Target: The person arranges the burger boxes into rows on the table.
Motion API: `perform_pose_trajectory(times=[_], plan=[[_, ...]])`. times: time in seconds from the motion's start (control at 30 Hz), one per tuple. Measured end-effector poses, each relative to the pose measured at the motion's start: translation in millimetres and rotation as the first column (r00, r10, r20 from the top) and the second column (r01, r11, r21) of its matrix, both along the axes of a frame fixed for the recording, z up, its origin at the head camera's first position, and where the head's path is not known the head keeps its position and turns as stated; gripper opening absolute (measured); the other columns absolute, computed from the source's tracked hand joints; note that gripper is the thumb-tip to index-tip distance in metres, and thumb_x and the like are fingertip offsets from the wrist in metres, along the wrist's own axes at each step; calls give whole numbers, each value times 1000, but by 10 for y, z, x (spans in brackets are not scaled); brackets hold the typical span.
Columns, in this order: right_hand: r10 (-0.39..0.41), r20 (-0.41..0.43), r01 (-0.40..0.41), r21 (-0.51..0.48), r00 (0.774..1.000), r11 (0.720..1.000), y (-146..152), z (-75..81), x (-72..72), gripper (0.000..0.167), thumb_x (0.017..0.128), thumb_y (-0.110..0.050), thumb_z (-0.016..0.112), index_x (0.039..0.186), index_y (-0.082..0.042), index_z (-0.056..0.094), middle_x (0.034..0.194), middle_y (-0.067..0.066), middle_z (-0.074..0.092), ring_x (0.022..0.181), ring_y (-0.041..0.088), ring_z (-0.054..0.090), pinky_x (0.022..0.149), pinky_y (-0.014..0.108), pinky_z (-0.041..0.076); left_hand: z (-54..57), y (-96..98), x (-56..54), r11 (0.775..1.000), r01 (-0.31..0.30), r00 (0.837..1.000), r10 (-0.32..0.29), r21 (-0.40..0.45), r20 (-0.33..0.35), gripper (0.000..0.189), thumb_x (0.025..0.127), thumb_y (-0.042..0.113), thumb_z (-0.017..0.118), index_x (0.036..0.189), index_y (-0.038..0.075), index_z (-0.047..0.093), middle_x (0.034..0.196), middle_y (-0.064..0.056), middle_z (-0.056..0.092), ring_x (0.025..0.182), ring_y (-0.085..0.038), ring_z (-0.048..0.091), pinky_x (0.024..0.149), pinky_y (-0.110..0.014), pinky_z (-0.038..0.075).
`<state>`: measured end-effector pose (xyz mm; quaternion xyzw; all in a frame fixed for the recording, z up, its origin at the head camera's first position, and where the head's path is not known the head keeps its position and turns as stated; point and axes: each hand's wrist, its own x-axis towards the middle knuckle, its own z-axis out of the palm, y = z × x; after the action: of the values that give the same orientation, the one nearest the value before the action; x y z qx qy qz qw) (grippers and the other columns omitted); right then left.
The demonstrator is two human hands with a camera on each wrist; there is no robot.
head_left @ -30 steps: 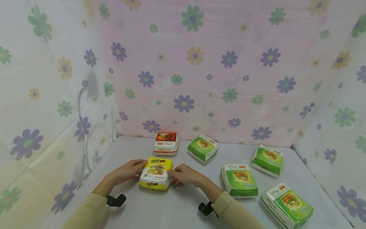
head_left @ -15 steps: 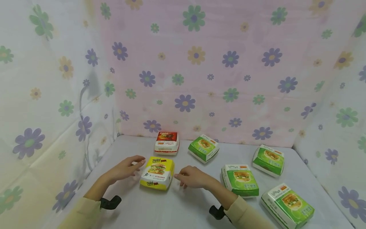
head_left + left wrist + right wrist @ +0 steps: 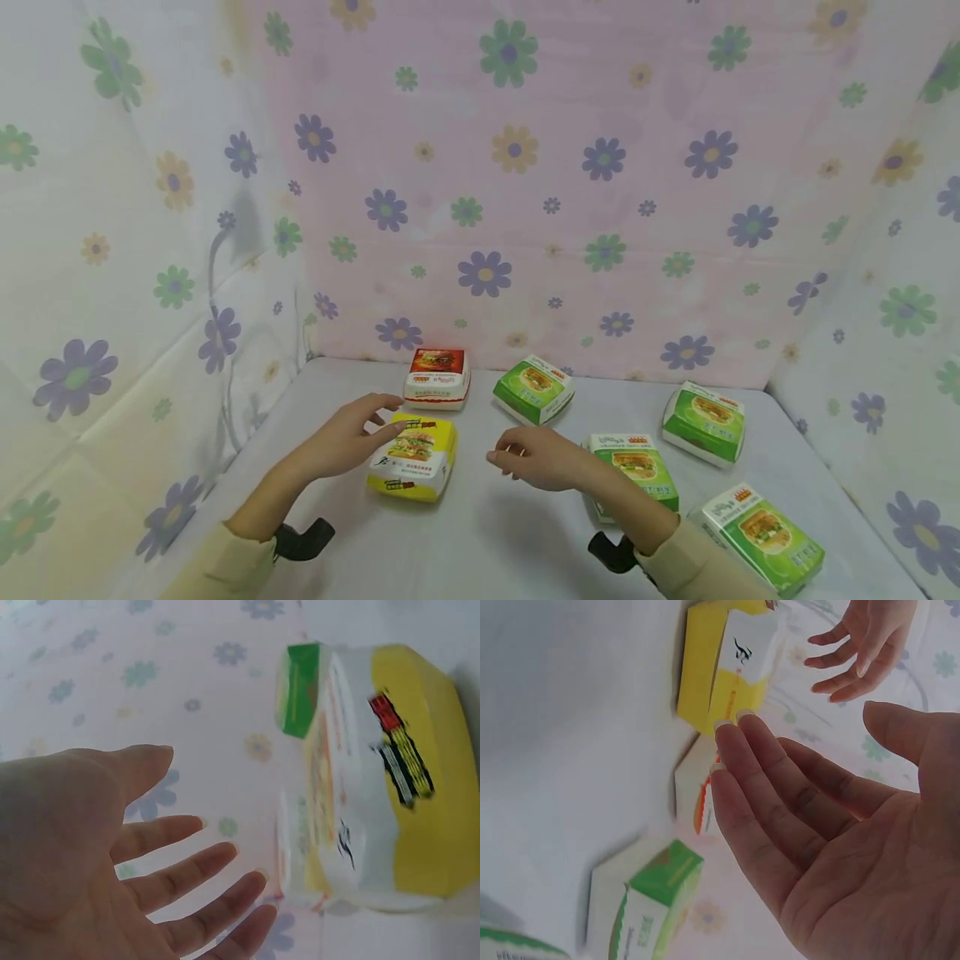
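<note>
A yellow and white burger box [image 3: 412,467] sits on the table at centre left, its lid closed. My left hand [image 3: 348,437] hovers over its left edge, fingers spread and holding nothing; in the left wrist view the same burger box [image 3: 420,847] stands beyond the fingertips. To the right of the box, raised above the table, is my right hand [image 3: 543,457], fingers loosely bent around nothing. Its palm [image 3: 877,862] shows bare in the right wrist view. Directly behind the yellow box stands a red and white burger box [image 3: 437,380].
A green and white burger box [image 3: 534,390] lies at the back middle. More green boxes stand on the right: one at the back [image 3: 703,423], one partly behind my right forearm [image 3: 637,467], one near the front [image 3: 761,537]. Flowered cloth walls [image 3: 487,208] enclose the table.
Both hands have come away from the sides of the yellow burger box and risen. My right hand has moved to the right; my left now overlaps the box's upper left edge. The boxes have stayed put.
</note>
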<state>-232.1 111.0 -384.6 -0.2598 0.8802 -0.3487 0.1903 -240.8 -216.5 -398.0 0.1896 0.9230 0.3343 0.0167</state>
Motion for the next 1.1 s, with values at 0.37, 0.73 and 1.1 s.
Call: perform_pose_trajectory(times=[0.37,0.73,1.1], plan=[[-23,-53,23,7,998,1000,416,224,-83,33,105,-33,57,121,-5,68,100,0,69,91,15,65,75,36,55,79,436,-10,993,-7,999,1,117,50,60,102,35,64,151,6,46,150,-16,50,127,-37,55,98,-51,54],[-113,-90,117,50,990,992,775,421,-446,46,107,-34,54,138,0,57,125,15,65,117,35,60,92,49,53,43,975,-226,969,-65,990,31,240,141,71,100,39,67,157,12,34,153,-14,45,134,-38,52,102,-53,51],[-282,44,282,20,958,959,834,304,-979,63,108,-36,49,154,4,34,155,32,37,141,50,38,110,65,36,-210,1687,-486,938,-163,974,103,306,201,79,101,40,64,158,3,25,158,-23,35,141,-42,41,111,-59,41]])
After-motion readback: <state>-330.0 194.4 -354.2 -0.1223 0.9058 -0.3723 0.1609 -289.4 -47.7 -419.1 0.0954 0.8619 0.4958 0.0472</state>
